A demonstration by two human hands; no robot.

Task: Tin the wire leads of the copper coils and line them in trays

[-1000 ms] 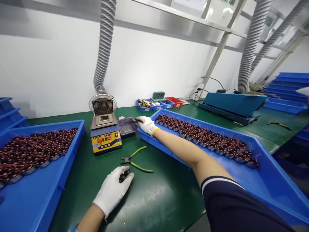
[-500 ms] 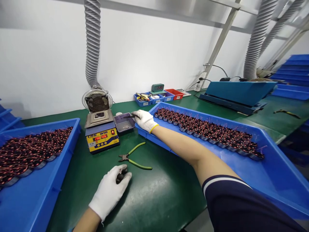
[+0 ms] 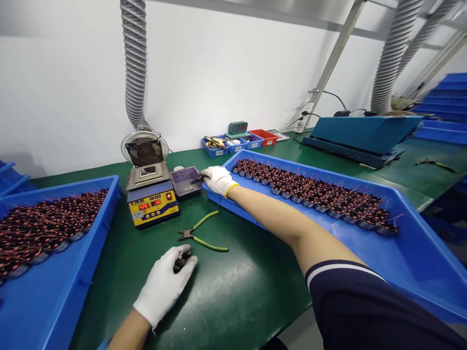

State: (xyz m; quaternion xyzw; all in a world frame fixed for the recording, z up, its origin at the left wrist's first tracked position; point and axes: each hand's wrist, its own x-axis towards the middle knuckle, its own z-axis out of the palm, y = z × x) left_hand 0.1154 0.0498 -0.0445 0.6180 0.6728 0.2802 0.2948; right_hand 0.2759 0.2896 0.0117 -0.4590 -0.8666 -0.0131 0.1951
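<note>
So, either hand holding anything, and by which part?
Cannot tell: left hand is curled, right hand is at the small grey tray; no hold shows clearly.

Site type: production workshop. Indicators: green bench (image 3: 233,296) at 6 o'clock, bearing pliers (image 3: 187,234) at 7 o'clock and a powered unit (image 3: 153,209) with lit readouts (image 3: 144,206) at 8 o'clock. A flexible hose (image 3: 134,58) descends to the unit from 11 o'clock; a second hose (image 3: 390,63) hangs at 2 o'clock. Labelled bins (image 3: 219,151) stand at 12 o'clock. Trays (image 3: 372,253) at 8 and 4 o'clock contain rows of like parts (image 3: 310,188).

Green-handled pliers (image 3: 197,239) lie between the gloved hands (image 3: 163,282).
</note>
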